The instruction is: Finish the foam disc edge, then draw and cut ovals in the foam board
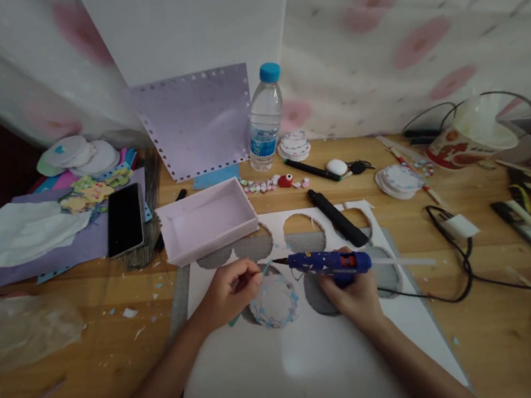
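My right hand (355,294) grips a blue hot glue gun (329,262), its nozzle pointing left. My left hand (231,290) pinches a thin light-blue strip (266,268) right at the nozzle tip. Below both lies a white round disc (274,301) edged with small blue pieces. It rests on a large white sheet (305,362) with several round holes cut out of it. The glue gun's black cord (456,295) runs off to the right.
A pale pink tray (207,220) sits behind my left hand, a phone (124,219) to its left. A water bottle (264,118), a perforated lilac sheet (198,122), a black marker (338,218), stacks of white discs (399,180), a cup (468,135) and tools stand around.
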{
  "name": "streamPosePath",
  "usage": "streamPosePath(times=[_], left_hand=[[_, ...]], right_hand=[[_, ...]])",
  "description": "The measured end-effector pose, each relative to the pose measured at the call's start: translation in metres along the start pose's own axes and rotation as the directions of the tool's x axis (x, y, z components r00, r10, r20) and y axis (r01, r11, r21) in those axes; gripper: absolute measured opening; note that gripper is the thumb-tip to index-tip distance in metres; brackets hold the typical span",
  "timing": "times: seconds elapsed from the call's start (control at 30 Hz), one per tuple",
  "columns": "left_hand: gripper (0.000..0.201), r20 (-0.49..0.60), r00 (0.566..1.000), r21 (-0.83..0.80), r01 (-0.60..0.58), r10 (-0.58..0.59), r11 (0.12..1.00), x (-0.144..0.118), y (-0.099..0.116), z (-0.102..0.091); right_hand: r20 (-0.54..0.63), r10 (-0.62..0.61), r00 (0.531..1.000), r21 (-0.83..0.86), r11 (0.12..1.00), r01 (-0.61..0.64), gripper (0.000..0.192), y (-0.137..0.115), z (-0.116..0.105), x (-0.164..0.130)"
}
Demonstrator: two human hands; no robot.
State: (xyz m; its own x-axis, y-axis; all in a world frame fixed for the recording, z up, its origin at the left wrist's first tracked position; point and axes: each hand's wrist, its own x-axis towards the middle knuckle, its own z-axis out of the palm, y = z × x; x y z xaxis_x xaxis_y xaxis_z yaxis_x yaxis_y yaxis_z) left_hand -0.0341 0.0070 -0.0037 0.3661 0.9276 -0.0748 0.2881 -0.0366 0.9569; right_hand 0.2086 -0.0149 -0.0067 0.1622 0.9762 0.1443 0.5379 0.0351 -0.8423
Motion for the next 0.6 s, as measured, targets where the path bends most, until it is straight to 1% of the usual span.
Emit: streamPosePath(times=[0.13,0.4,0.6], left_hand=[[0.019,0.009,1.0,-0.021,0.004,-0.004,1.0,0.0003,0.0009,0.0001],[0.019,0.005,1.0,0.005,-0.012,0.012,1.0,0.0012,0.003,0.0],[0.018,-0.001,1.0,0.029,-0.011,0.011,1.0,0.0012,0.0037,0.0]], right_hand=[[0.01,-0.009,1.0,-0.009,1.0,0.009,0.009,0.0008,-0.0005,0.0005],[0.0,-0.008,1.0,-0.018,1.0,0.008,0.008,-0.0026,-0.0003,-0.0006],[0.018,-0.022,1.0,-0.018,1.0,0.022,0.009,-0.0016,-0.0008,0.0]])
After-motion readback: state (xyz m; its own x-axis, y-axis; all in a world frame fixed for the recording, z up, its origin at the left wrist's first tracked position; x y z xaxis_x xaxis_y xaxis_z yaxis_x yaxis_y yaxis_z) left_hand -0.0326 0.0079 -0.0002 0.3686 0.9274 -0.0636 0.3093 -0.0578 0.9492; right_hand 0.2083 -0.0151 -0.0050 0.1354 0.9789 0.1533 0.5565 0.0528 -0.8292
